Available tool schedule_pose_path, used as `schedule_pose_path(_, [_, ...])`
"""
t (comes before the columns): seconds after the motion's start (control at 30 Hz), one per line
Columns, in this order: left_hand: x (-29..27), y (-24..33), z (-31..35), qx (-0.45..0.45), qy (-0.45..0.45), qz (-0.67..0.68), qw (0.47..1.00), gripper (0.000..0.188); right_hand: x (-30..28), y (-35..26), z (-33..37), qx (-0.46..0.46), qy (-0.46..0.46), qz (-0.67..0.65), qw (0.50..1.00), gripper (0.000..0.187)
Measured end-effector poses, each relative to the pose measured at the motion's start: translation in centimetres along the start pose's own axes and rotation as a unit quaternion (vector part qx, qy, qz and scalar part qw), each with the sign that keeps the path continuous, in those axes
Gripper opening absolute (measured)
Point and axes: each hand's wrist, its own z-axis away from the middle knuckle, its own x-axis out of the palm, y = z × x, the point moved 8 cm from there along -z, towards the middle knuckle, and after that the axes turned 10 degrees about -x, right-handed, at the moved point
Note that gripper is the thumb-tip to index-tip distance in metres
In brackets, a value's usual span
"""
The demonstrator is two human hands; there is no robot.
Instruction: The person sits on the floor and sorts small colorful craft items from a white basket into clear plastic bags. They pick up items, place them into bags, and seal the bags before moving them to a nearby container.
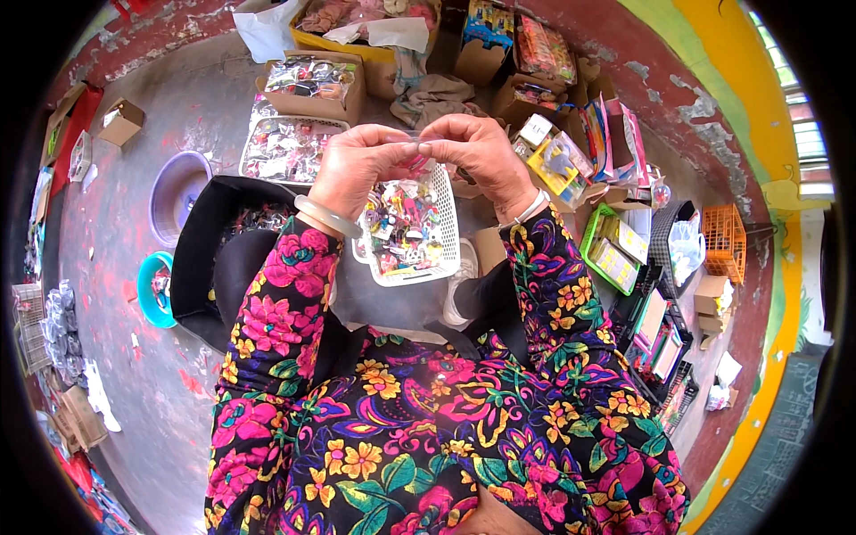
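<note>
My left hand [361,163] and my right hand [486,159] are raised together, fingertips meeting in a pinch. Between them is a small pink item [415,163], possibly in clear wrapping; its kind is too small to make out. Just below the hands stands a white plastic basket [426,275] heaped with small colourful trinkets [399,223], some of which look bagged. Past my left hand, another white basket [245,165] holds clear packets [283,147]. A black fabric bin [198,267] with small dark pieces sits beside my left forearm.
A cardboard box of packets [334,107] and a yellow box of cloth [374,53] stand ahead. To the left are a purple basin [162,209] and a teal basin [145,294]. On the right are a green tray [599,234], an orange crate [722,241] and black crates [637,308].
</note>
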Motion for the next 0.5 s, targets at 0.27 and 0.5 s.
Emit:
schedule_pose_path(0.27, [-0.86, 0.30, 0.15, 0.027, 0.043, -0.043, 0.998, 0.012, 0.05, 0.51, -0.13, -0.012, 0.032, -0.047, 0.998, 0.012])
schedule_pose_path(0.5, [-0.04, 0.47, 0.41, 0.007, 0.015, -0.041, 0.999, 0.014, -0.45, 0.40, -0.06, -0.026, 0.033, -0.034, 0.999, 0.014])
